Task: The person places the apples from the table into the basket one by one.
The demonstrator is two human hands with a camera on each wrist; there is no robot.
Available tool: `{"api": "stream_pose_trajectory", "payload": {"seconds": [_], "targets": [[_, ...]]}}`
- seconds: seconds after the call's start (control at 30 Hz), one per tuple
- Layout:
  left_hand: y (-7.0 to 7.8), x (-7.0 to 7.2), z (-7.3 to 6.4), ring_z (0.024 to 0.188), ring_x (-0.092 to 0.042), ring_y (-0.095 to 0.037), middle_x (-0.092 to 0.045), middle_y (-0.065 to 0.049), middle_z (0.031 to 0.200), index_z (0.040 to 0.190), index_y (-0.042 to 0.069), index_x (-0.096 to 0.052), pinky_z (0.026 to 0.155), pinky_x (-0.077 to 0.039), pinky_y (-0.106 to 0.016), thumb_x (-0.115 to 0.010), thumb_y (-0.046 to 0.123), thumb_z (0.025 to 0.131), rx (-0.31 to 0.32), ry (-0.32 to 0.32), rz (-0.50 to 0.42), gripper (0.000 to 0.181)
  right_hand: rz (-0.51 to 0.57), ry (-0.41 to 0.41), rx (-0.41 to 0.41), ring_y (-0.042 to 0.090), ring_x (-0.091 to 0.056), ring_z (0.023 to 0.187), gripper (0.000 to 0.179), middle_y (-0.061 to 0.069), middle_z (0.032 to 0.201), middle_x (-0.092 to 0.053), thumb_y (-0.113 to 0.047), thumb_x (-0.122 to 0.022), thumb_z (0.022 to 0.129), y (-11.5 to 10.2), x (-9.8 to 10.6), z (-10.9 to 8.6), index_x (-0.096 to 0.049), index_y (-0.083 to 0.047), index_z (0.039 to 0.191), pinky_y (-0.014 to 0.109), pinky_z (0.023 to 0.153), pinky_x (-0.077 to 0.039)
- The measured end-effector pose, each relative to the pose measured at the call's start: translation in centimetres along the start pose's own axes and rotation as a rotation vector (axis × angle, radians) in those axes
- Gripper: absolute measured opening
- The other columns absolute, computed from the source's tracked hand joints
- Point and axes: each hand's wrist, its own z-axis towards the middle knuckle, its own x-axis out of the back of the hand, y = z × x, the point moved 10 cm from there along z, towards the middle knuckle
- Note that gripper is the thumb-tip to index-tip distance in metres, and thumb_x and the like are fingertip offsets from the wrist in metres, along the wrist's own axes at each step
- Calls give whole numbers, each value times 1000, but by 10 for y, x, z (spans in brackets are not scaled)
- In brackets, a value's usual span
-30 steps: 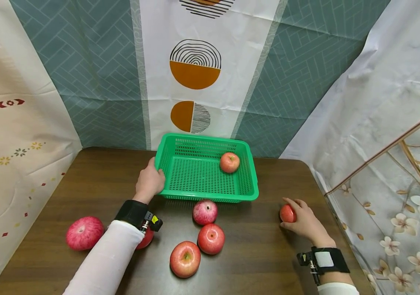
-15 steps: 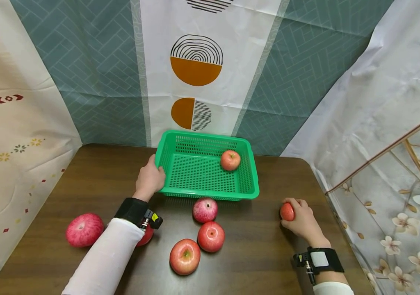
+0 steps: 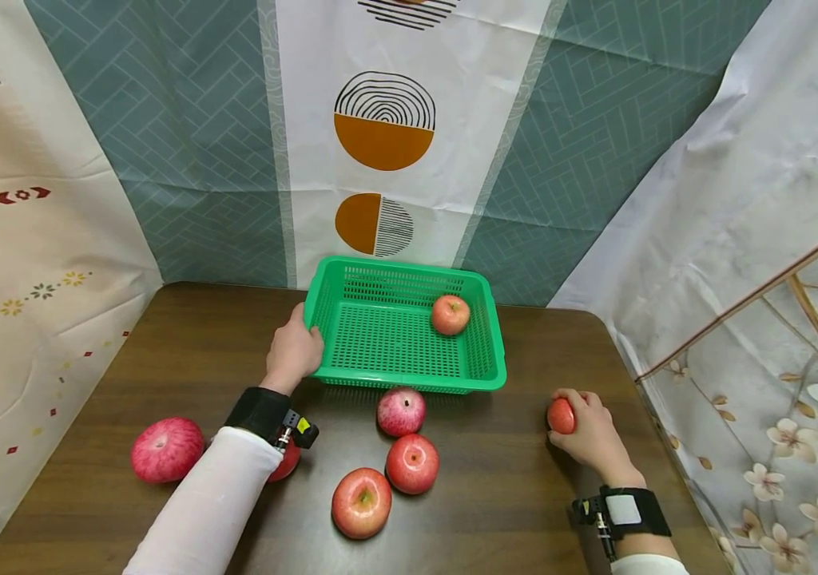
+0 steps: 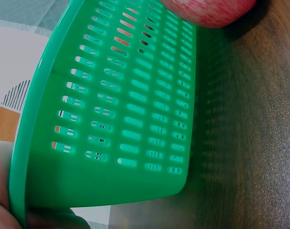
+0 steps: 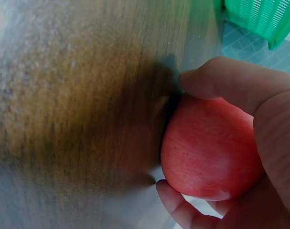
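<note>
My left hand point(image 3: 292, 351) grips the left rim of a green plastic basket point(image 3: 395, 382) at the back of the table. In the left wrist view its fingers point(image 4: 0, 191) wrap over the edge of the slotted basket wall point(image 4: 106, 186). One pale red apple point(image 3: 450, 315) lies inside, toward the right. At the table's right side, my right hand point(image 3: 592, 427) holds a red apple point(image 3: 560, 416). The right wrist view shows thumb and fingers curled about this apple point(image 5: 211, 148), low over the wood, with part of it hidden by the hand.
In front of the basket sit a speckled pink apple point(image 3: 401, 412) and two red apples point(image 3: 412, 464) point(image 3: 362, 503). A large dark pink fruit point(image 3: 167, 450) lies at left. Another red apple point(image 3: 287, 461) is partly hidden under the left forearm. Patterned cloths hang behind the table point(image 3: 495, 527).
The right hand's fingers have closed in around the apple, and the wrist has shifted slightly left. The left hand and basket stay put; the head view moves only slightly.
</note>
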Motion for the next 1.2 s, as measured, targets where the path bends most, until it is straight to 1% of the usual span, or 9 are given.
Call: {"api": "stream_pose_trajectory", "payload": {"seconds": [0.23, 0.4, 0.77, 1.07, 1.2], "targets": [[-1, 0, 1, 89, -59, -35, -59, -24, 116, 155, 10, -23, 59, -47, -45, -41, 22, 104, -1, 1, -9, 56, -6, 32, 23, 51, -50, 97, 59, 31, 120, -47, -18, -83, 70, -3, 2, 0, -58, -9, 122, 64, 73, -50], [-2, 0, 3, 88, -59, -35, -59, -23, 117, 156, 11, -22, 59, -46, -45, -40, 23, 105, 8, -1, -12, 56, -4, 39, 27, 50, -52, 97, 58, 30, 121, -47, -17, -82, 71, -3, 2, 1, -58, -9, 123, 64, 74, -50], [-2, -2, 0, 91, -59, -36, -57, -24, 122, 156, 12, -21, 59, -47, -45, -40, 23, 105, 25, -14, -10, 56, -8, -14, 0, 48, -49, 100, 57, 30, 124, -44, -22, -79, 75, 2, -2, 2, -56, -10, 126, 62, 74, -51], [0, -1, 1, 92, -59, -36, -58, -24, 121, 156, 11, -22, 61, -48, -46, -41, 23, 104, 14, -2, -7, 56, -8, -32, -2, 50, -48, 101, 54, 31, 123, -44, -22, -76, 78, -3, 0, 4, -55, -8, 126, 62, 73, -51], [1, -1, 0, 91, -60, -37, -59, -24, 119, 155, 11, -23, 59, -48, -46, -40, 22, 104, 9, -2, -6, 55, -8, -31, 5, 49, -50, 101, 54, 32, 123, -45, -22, -76, 79, -6, 2, 7, -55, -8, 126, 62, 74, -51]]}}
